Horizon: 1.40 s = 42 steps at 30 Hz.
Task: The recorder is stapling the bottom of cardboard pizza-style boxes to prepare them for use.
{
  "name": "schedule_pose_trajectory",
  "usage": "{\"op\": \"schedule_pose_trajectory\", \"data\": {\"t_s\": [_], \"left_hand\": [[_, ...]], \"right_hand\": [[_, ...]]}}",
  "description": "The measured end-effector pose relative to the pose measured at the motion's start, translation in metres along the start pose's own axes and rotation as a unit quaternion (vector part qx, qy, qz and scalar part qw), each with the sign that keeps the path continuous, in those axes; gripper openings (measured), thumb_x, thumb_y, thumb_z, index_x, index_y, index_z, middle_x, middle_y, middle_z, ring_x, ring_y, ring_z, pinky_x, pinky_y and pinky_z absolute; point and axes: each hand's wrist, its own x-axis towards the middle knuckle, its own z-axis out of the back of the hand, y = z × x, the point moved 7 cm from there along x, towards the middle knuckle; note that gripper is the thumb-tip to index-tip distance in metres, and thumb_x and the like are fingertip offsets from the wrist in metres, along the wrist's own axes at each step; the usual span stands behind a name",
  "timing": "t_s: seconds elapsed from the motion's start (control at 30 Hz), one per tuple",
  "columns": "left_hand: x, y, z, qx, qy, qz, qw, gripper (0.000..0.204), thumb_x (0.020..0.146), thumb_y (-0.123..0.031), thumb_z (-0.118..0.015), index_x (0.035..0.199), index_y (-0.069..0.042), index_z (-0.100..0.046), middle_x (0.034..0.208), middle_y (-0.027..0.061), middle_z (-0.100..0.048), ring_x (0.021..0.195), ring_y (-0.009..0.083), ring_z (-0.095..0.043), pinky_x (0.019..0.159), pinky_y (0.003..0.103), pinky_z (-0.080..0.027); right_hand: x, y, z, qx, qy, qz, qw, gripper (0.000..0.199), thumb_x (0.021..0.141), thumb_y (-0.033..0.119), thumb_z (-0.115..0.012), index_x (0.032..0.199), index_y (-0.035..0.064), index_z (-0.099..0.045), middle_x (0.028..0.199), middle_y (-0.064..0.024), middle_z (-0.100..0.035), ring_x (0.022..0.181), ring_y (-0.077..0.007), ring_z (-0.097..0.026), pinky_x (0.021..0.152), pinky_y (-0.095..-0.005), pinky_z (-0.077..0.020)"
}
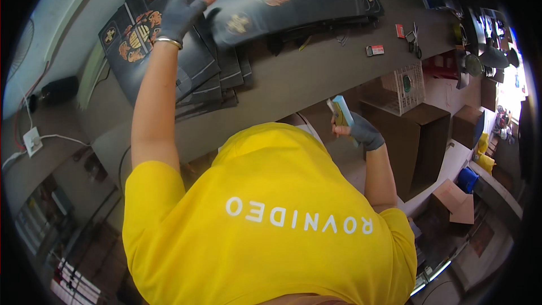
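Note:
My left hand (179, 16), in a grey fingerless glove with a bracelet at the wrist, reaches out over a stack of flat black printed pieces (200, 70). Its thumb and fingers are spread; whether they touch the stack I cannot tell. Gold and orange emblems mark these pieces, which could be folded bags or boxes. Right of that hand lies a larger, slightly blurred pile of black printed pieces (322, 8). Close to the table's near edge, my gloved right hand (364, 133) grips a narrow light-blue and yellow tool (342, 112), shaped somewhat like a hand stapler.
Scissors (415, 42) and two small red boxes (375, 50) (400, 30) lie on the grey table (271, 87) to the right. A white wire basket (409, 87) stands by a large brown carton (426, 141) beyond my right arm. A wall socket (33, 141) with cables is at left.

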Motion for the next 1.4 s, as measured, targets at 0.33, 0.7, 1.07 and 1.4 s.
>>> {"op": "schedule_pose_trajectory", "data": {"t_s": [0.33,0.7,1.07,1.4], "left_hand": [[-0.085,-0.002,-0.174,-0.434,0.161,0.444,0.768,0.028,0.085,-0.034,-0.066,0.089,-0.009,-0.053,0.072,0.0038,-0.053,0.06,0.0135,-0.056,0.052,0.026,-0.048],[-0.062,0.039,-0.16,-0.524,-0.059,0.424,0.736,0.013,0.087,-0.022,-0.059,0.082,-0.013,-0.051,0.066,-0.0009,-0.046,0.05,0.0108,-0.043,0.042,0.026,-0.036],[-0.021,0.049,-0.077,-0.24,0.094,0.314,0.913,0.023,0.083,-0.027,-0.065,0.08,-0.005,-0.057,0.07,0.0018,-0.054,0.057,0.0093,-0.051,0.048,0.023,-0.041],[0.016,0.032,-0.085,-0.377,-0.023,0.18,0.908,0.024,0.084,-0.023,-0.067,0.094,-0.002,-0.06,0.073,0.0048,-0.063,0.062,0.0104,-0.059,0.057,0.023,-0.046]], "right_hand": [[0.017,0.005,0.037,0.011,-0.189,0.062,0.98,0.045,0.079,0.024,-0.07,0.113,0.004,-0.049,0.089,-0.0048,-0.057,0.082,-0.0138,-0.058,0.071,-0.027,-0.0468],[0.007,0.0,0.02,0.012,-0.208,0.074,0.975,0.041,0.079,0.019,-0.07,0.113,0.0038,-0.052,0.087,-0.0008,-0.054,0.08,-0.0096,-0.054,0.071,-0.025,-0.0441],[0.026,0.003,0.01,0.011,-0.154,0.085,0.984,0.041,0.083,0.019,-0.065,0.118,0.0025,-0.05,0.09,-0.0026,-0.056,0.082,-0.0109,-0.054,0.072,-0.0247,-0.0431],[0.037,0.01,0.003,0.031,-0.157,0.084,0.984,0.046,0.085,0.02,-0.064,0.124,0.0017,-0.048,0.096,-0.0035,-0.059,0.091,-0.0137,-0.058,0.078,-0.0264,-0.0451]]}}
